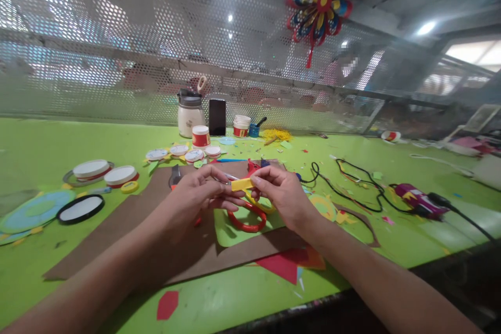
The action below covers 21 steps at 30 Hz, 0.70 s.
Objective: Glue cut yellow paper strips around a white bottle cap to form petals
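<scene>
A small yellow paper strip is stretched between my two hands above a brown cardboard sheet. My left hand pinches its left end between thumb and fingers. At the other end, my right hand grips it with thumb and forefinger. Just below the hands lie scissors with red and yellow handles, on a light green paper piece. Behind my right hand a red tool is partly hidden; I cannot make out its full shape.
White-lidded tubs and a blue-green paper disc lie left. Behind stand a white jar, a phone and red-white cups. A black cord runs right to a purple device. Red paper scraps lie near the front edge.
</scene>
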### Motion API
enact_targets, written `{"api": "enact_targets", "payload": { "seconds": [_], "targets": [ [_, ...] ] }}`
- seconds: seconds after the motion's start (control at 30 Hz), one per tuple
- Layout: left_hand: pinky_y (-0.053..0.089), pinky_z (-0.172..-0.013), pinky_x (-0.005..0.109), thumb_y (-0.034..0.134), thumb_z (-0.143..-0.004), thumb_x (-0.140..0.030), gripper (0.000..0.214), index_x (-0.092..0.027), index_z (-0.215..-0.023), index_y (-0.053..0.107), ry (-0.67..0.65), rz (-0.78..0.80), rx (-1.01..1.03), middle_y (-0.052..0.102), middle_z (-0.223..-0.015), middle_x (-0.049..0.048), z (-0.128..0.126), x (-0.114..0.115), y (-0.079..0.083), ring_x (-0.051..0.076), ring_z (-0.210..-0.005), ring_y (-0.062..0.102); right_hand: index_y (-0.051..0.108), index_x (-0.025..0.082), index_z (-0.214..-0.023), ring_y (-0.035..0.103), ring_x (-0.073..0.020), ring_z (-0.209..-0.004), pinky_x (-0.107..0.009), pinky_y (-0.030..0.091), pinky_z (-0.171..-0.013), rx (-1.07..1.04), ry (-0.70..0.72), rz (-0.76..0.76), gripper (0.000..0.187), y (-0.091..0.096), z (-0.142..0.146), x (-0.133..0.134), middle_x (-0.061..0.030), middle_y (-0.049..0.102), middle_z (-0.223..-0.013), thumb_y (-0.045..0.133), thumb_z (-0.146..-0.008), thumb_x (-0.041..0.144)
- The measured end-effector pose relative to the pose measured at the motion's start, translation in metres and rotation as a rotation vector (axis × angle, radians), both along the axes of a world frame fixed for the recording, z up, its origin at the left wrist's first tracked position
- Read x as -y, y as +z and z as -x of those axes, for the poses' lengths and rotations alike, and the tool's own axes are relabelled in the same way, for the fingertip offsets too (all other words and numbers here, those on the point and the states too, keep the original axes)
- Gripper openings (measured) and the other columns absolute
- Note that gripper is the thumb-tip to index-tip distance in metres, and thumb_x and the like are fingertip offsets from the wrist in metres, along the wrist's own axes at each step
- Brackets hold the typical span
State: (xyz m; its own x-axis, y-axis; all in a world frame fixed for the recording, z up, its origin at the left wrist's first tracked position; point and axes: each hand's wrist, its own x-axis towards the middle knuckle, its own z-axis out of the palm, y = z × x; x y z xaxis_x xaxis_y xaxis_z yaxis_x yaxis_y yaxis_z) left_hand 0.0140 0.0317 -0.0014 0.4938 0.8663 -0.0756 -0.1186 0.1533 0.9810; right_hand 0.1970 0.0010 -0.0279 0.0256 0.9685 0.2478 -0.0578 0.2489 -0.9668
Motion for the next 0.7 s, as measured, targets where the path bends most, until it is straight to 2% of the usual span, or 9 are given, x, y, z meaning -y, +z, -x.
{"api": "enact_targets", "payload": {
  "seconds": [0.1, 0.23, 0.4, 0.6, 0.7],
  "targets": [
    [0.058, -0.068, 0.03, 0.059, -0.083, -0.018, 0.008, -0.017, -0.085, 0.052, 0.001, -0.016, 0.014, 0.074, -0.072, 0.005, 0.0, 0.0, 0.0, 0.02, -0.072, 0.073, 0.064, 0.018, -0.08, 0.057, -0.0111, -0.062, -0.027, 0.047, -0.062, 0.021, 0.005, -0.016, 0.011, -0.002, 0.0, 0.0, 0.0006, 0.062, -0.067, 0.065, -0.082, 0.028],
    [0.057, -0.06, 0.028, 0.068, -0.08, -0.028, 0.022, -0.016, -0.091, 0.053, -0.056, -0.038, -0.042, 0.075, -0.071, 0.007, -0.002, -0.004, -0.007, 0.019, -0.064, 0.071, 0.065, 0.019, -0.084, 0.058, -0.0117, -0.064, -0.027, 0.047, -0.065, 0.064, 0.019, -0.017, 0.012, -0.005, 0.001, 0.001, 0.0006, 0.064, -0.07, 0.064, -0.084, 0.031],
    [0.056, -0.054, 0.026, 0.077, -0.069, -0.031, 0.026, -0.014, -0.08, 0.061, -0.029, -0.112, -0.062, 0.073, -0.064, 0.0042, -0.004, -0.006, -0.013, 0.016, -0.057, 0.068, 0.065, 0.02, -0.084, 0.058, -0.0125, -0.066, -0.028, 0.047, -0.065, 0.077, 0.045, 0.012, 0.013, -0.009, 0.003, 0.001, 0.0003, 0.064, -0.073, 0.064, -0.084, 0.034],
    [0.055, -0.055, 0.027, 0.077, -0.067, -0.036, 0.027, -0.015, -0.073, 0.063, -0.014, -0.137, -0.121, 0.073, -0.064, 0.0041, -0.003, -0.006, -0.01, 0.016, -0.056, 0.067, 0.065, 0.024, -0.094, 0.061, -0.0174, -0.077, -0.031, 0.048, -0.07, 0.272, -0.043, -0.066, 0.016, 0.0, 0.007, 0.007, -0.0029, 0.067, -0.085, 0.066, -0.081, 0.032],
    [0.054, -0.056, 0.026, 0.076, -0.068, -0.04, 0.029, -0.015, -0.076, 0.063, -0.034, -0.167, -0.155, 0.072, -0.062, 0.0036, -0.002, -0.006, -0.01, 0.015, -0.054, 0.066, 0.065, 0.021, -0.091, 0.061, -0.0183, -0.078, -0.032, 0.048, -0.07, 0.338, -0.04, -0.088, 0.013, 0.005, 0.01, 0.01, -0.0043, 0.067, -0.084, 0.064, -0.082, 0.03]
  ]
}}
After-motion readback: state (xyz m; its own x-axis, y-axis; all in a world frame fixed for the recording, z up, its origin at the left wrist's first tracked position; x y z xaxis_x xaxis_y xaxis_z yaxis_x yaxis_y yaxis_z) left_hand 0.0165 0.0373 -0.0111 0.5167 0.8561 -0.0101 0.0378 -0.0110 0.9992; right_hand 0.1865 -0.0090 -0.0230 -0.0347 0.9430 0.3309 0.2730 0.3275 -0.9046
